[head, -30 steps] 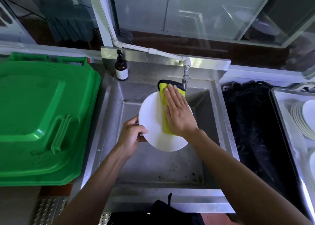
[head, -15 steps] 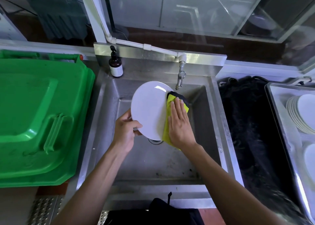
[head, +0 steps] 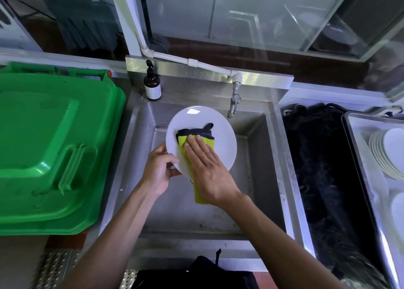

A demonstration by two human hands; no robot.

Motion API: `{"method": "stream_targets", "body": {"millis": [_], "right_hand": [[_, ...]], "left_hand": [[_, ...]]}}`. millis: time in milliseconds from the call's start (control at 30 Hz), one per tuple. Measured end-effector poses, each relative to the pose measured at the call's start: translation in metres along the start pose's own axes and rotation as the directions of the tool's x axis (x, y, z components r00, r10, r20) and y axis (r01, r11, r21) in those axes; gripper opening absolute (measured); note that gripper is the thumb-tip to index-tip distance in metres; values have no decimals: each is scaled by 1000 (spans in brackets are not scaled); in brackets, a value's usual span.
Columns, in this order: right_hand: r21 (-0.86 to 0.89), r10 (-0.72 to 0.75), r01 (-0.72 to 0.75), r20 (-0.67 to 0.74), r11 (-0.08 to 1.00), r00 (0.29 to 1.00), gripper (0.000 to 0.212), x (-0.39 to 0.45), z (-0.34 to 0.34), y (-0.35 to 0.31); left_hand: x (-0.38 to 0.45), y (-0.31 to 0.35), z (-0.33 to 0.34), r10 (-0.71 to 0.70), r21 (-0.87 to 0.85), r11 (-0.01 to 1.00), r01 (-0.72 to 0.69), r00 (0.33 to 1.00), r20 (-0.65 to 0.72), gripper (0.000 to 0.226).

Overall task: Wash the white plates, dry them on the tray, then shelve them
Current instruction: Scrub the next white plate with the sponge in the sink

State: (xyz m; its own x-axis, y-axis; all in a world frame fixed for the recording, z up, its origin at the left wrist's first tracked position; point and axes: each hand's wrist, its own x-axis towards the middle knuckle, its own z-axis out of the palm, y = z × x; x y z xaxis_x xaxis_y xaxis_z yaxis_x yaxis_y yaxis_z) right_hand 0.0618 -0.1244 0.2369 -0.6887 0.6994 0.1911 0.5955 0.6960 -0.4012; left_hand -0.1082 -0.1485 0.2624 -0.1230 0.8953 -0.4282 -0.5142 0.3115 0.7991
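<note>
Over the steel sink (head: pixel 258 179) I hold a round white plate (head: pixel 220 133), tilted toward me. My left hand (head: pixel 158 170) grips its lower left rim, thumb on the face. My right hand (head: pixel 207 170) lies flat with straight fingers on a yellow cloth with a black edge (head: pixel 194 135), pressing it against the middle of the plate. At the far right a metal tray (head: pixel 354 140) holds a stack of white plates (head: pixel 387 155) and part of another plate (head: pixel 399 210).
A tap (head: pixel 234 103) hangs over the sink's back wall, just right of the plate. A brown pump bottle (head: pixel 152 85) stands at the back left corner. A green bin lid (head: pixel 50 148) fills the left side. Black cloth (head: pixel 323 179) lies between sink and tray.
My right hand has slid the cloth from the plate's right edge to its middle. The plate has shifted slightly with my left hand still gripping the rim.
</note>
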Motion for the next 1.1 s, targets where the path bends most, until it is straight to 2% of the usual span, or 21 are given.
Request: {"method": "stream_targets", "body": {"millis": [233, 433, 667, 833, 1100], "right_hand": [[-1, -244, 245, 71, 970, 967, 57, 16, -14, 3], [7, -352, 353, 89, 936, 932, 56, 31, -30, 2], [-89, -413, 418, 71, 904, 908, 57, 55, -47, -2], [-145, -366, 366, 29, 919, 930, 60, 60, -47, 0], [-112, -103, 93, -92, 989, 990, 56, 60, -41, 15]], "left_hand": [[-3, 3, -12, -37, 8, 999, 37, 994, 107, 53], [-7, 11, -16, -38, 70, 997, 30, 993, 109, 47], [-12, 21, -13, -96, 224, 973, 62, 984, 147, 34], [-18, 19, -9, -90, 243, 969, 48, 982, 166, 37], [-24, 8, -5, -36, 213, 977, 10, 992, 119, 50]]}}
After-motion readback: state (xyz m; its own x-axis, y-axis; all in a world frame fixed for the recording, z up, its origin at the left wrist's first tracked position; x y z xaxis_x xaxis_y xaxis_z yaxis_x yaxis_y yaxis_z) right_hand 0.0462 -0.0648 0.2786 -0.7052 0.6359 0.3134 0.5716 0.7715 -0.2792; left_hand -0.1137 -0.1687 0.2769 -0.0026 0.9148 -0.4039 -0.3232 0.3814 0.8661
